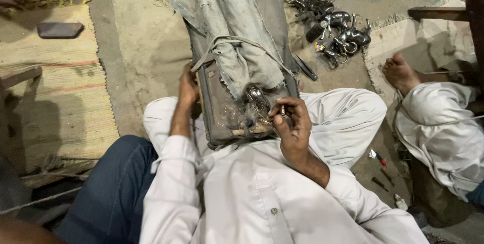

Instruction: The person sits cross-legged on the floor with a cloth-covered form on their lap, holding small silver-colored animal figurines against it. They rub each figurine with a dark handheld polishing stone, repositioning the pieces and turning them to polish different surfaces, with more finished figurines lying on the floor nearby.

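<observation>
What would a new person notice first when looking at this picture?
First, the grey work block wrapped in torn cloth, leaning on the lap at the centre; the left hand grips its left edge. The right hand holds a small tool beside a shiny metal piece on the block. At upper right, a heap of polished metal figures lies on the floor.

Left hand (188,88) raised and gripping, right hand (291,123) with fingers curled.
</observation>
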